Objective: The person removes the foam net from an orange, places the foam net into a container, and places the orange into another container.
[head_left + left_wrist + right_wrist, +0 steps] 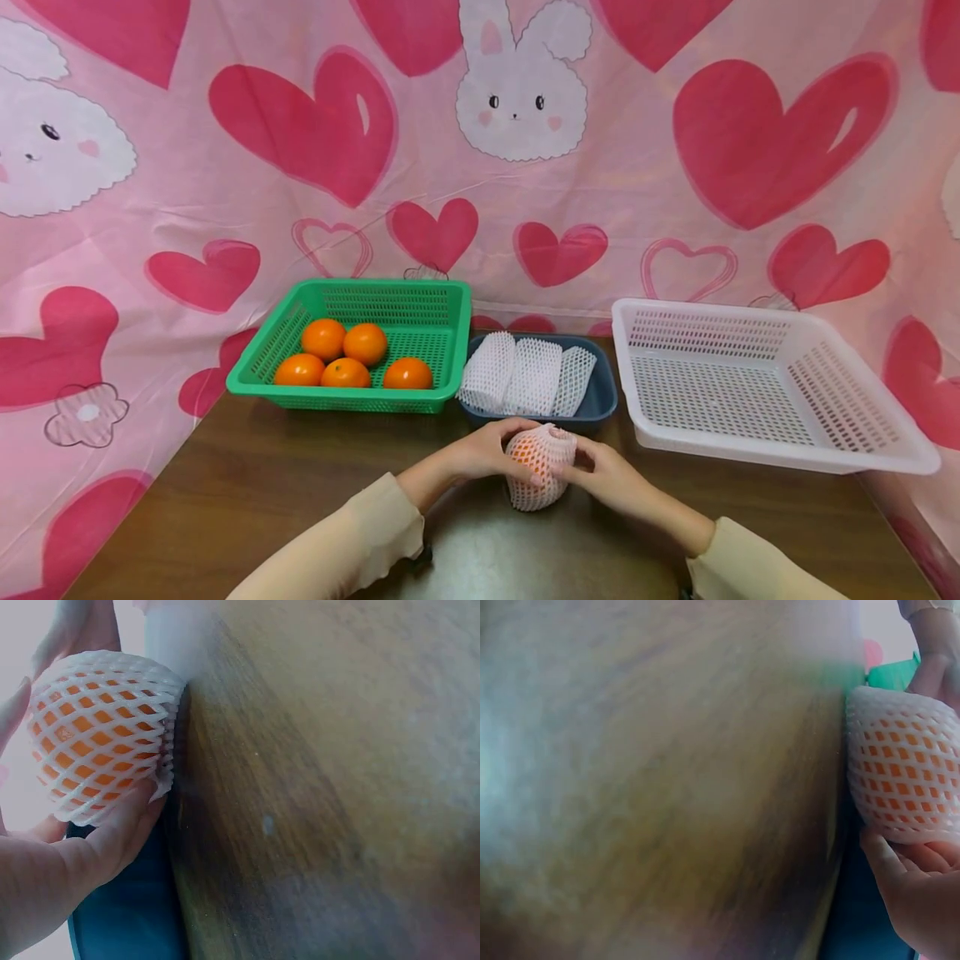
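Note:
An orange in a white foam net sleeve is held just above or on the table in front of the blue tray; whether it touches the wood I cannot tell. My left hand grips its left side, thumb in front and fingers behind. From the other side my right hand pinches the sleeve near its upper right edge. Orange skin shows through the mesh of the netted orange in the left wrist view. In the right wrist view, the thumb of my right hand presses against the net.
Several bare oranges lie in a green basket at the back left. The blue tray holds flattened foam net sleeves. A white basket stands at the right on the brown table. Patterned pink cloth hangs behind.

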`<state>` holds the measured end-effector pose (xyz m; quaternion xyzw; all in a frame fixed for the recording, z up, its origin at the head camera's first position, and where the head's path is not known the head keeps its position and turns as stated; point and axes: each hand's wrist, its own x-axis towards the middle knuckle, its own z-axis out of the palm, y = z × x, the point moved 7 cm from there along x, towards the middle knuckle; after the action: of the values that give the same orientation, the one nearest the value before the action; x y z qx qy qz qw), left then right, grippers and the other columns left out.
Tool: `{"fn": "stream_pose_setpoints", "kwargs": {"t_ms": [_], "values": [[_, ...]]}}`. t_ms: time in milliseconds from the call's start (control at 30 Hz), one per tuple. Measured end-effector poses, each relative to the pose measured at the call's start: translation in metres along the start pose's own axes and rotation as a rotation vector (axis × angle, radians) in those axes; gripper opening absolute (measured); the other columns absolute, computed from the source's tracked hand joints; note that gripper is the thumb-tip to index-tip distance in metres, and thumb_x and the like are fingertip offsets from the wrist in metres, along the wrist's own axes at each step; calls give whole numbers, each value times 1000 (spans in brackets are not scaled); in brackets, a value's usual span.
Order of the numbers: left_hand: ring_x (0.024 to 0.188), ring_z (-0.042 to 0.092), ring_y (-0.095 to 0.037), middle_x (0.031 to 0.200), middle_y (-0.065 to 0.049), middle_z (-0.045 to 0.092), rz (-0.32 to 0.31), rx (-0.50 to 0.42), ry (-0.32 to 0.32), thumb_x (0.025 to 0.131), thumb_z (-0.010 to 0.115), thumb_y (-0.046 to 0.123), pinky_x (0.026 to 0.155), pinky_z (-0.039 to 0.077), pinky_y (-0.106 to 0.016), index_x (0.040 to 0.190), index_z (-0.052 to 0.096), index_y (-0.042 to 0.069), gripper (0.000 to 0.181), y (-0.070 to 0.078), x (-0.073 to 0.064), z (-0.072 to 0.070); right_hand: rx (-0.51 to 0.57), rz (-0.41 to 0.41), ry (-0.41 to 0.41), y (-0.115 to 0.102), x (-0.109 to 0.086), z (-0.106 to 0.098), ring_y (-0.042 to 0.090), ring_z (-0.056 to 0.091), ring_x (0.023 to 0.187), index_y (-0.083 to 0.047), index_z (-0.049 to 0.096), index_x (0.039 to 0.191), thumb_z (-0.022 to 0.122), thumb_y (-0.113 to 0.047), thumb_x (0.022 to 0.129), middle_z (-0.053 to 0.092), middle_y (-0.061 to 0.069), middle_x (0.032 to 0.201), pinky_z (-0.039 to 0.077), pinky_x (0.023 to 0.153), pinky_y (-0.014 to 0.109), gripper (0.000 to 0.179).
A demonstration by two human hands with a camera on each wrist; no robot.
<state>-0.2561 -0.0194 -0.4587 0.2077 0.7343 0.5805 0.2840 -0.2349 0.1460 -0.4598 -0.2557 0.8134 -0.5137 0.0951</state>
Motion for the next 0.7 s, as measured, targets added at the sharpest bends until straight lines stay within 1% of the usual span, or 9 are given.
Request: {"fn": "stream_pose_setpoints", "kwargs": {"t_ms": [67,167,267,333,467,567,700], "values": [[105,59,-18,124,-3,63,8,18,9,83,82,7,94,53,-33,139,58,6,61,0,0,0,-3,-2,-4,0,1,-1,13,62,114,13,50,142,69,-19,99,61,26,136,51,93,24,57],[104,59,-16,122,-1,65,23,57,36,85,82,13,93,53,-32,138,60,7,58,0,0,-1,30,10,-6,0,2,-1,9,65,108,14,53,139,70,-18,99,65,24,129,53,89,25,54],[104,59,-13,119,1,67,51,120,88,86,82,19,93,51,-31,135,64,7,53,1,0,-3,50,14,14,-1,2,-1,8,66,104,13,60,132,73,-16,96,69,21,122,55,86,25,48],[105,60,-12,118,2,69,70,157,129,87,82,20,94,51,-32,133,67,8,50,3,-1,-3,43,24,41,-2,2,-2,7,67,101,11,66,127,76,-17,94,72,18,117,56,83,24,44],[107,61,-12,119,2,72,89,190,195,87,82,21,95,52,-36,131,71,11,47,6,-6,-4,-27,15,89,-4,3,-6,5,67,91,4,75,113,81,-18,90,75,10,105,57,76,24,33],[107,62,-12,119,2,72,104,192,229,87,83,22,94,53,-35,130,72,11,45,8,-10,-4,-100,-6,113,-6,5,-10,2,65,86,3,78,105,83,-18,88,76,8,99,56,72,24,27],[110,63,-14,121,1,73,134,173,262,89,81,23,96,52,-34,127,74,11,41,9,-13,-5,-152,-16,139,-8,7,-14,1,65,86,3,79,104,83,-16,87,77,10,98,55,71,24,26]]}}
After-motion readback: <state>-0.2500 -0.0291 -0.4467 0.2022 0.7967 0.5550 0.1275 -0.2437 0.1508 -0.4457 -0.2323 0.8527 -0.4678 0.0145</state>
